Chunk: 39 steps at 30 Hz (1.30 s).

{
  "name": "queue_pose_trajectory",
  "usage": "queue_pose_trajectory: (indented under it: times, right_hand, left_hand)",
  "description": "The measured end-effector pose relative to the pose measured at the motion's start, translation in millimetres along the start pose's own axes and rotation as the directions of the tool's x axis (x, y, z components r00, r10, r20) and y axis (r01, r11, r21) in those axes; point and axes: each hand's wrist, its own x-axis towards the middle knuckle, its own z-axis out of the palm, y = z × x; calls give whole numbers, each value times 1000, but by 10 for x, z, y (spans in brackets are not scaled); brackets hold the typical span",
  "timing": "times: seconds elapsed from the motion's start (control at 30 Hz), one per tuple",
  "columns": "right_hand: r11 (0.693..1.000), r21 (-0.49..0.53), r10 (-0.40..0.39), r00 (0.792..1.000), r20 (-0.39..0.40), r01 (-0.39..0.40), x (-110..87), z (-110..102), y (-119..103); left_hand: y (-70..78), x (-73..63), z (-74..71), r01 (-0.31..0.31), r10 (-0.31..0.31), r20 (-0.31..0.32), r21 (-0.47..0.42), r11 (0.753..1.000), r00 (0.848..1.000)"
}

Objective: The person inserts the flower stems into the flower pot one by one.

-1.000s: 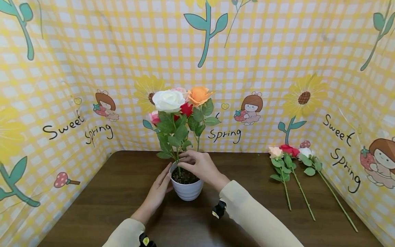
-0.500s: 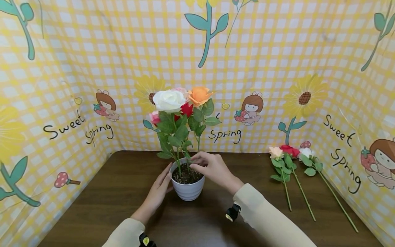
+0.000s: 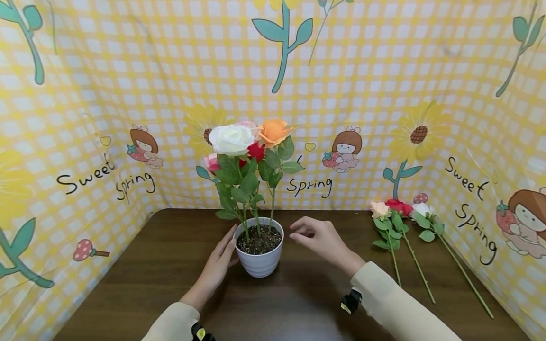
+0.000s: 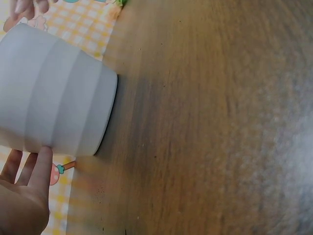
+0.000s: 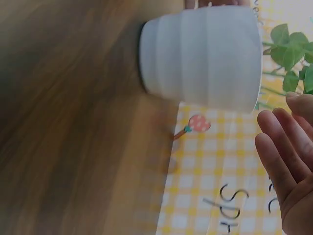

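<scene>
In the head view a white ribbed flowerpot (image 3: 259, 265) filled with dark soil (image 3: 261, 244) stands mid-table. Rising from it are a white rose (image 3: 232, 139), an orange rose (image 3: 274, 132), a red rose (image 3: 256, 151) and pink roses, partly hidden behind the others. My left hand (image 3: 216, 263) rests its fairly straight fingers against the pot's left side; the left wrist view shows those fingertips (image 4: 44, 151) at the pot wall. To the pot's right, my right hand (image 3: 324, 241) hovers apart from it, fingers loosely bent and holding nothing.
On the right of the brown table (image 3: 162, 251) lie a peach rose (image 3: 379, 210), another red rose (image 3: 398, 207) and another white rose (image 3: 421, 210), stems toward the front. A yellow checked cloth (image 3: 222, 71) with printed flowers surrounds the table's back and sides.
My right hand has moved from the stems over the pot out to the right, away from its rim. The left hand stays on the pot, and the flowers stand much as before.
</scene>
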Motion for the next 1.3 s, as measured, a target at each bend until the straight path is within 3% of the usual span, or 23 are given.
queue_pose_trajectory:
  times: [0.5, 0.7, 1.07, 1.3]
  right_hand:
    - [975, -147, 149, 981, -127, -167, -554, -645, 540]
    - [945, -212, 219, 963, -158, -250, -830, -923, 776]
    - [867, -240, 407, 899, -163, -436, -1204, -1352, 1097]
    - [817, -158, 542, 832, -122, -555, -1337, -1455, 1226]
  left_hand:
    - [3, -5, 1, 1, -1, 5, -1, 1000, 1000]
    - [3, 2, -3, -4, 4, 4, 7, 1000, 1000]
    - [3, 4, 4, -4, 5, 2, -2, 1000, 1000]
    - [-9, 7, 2, -1, 1, 1, -3, 1000, 1000]
